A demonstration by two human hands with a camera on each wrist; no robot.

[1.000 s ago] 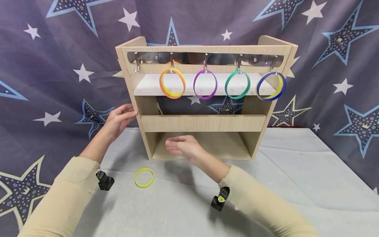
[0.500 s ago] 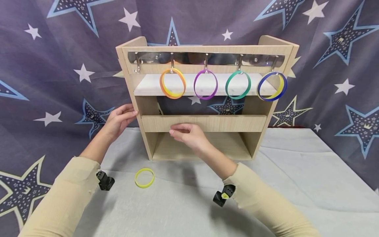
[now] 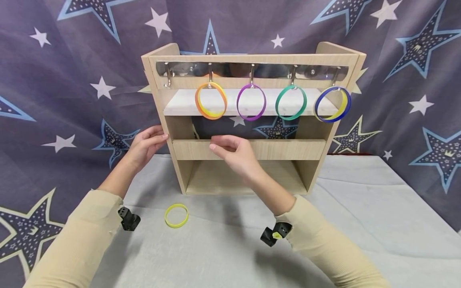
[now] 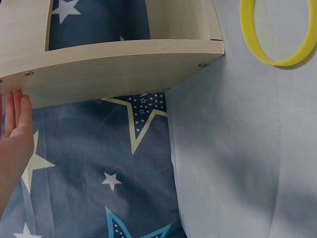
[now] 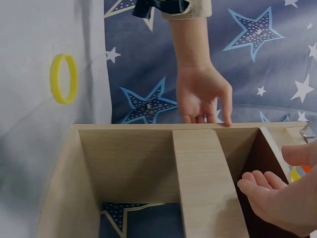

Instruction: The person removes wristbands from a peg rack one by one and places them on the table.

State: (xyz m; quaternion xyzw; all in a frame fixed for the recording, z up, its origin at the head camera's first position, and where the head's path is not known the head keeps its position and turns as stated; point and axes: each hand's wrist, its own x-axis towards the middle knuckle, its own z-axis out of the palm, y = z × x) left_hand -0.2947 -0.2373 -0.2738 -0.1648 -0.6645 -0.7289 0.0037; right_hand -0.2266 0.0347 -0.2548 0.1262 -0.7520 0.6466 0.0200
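Note:
My left hand (image 3: 145, 146) rests its straight fingertips against the left side panel of a wooden shelf unit (image 3: 180, 176). My right hand (image 3: 237, 156), holding nothing, hovers in front of the unit's middle crossbar (image 3: 288, 149), with its fingers loosely bent and the thumb apart. Above it, silicone wristbands hang from a metal hook rail (image 3: 230, 70): an orange-and-yellow wristband (image 3: 197, 105), a purple wristband (image 3: 264, 105), a teal wristband (image 3: 277, 105) and a blue-and-yellow wristband (image 3: 348, 105). A yellow wristband (image 3: 176, 226) lies on the table in front of the unit's left side.
The shelf unit stands on a table with a pale grey cloth (image 3: 360, 224). Behind it hangs a dark curtain (image 3: 230, 24) with a star pattern. A white shelf board (image 3: 180, 105) sits behind the hanging wristbands. Each sleeve carries a small black camera.
My right hand has risen from the unit's lower opening to the level of the crossbar, shifting slightly right. The left hand has stayed against the side panel.

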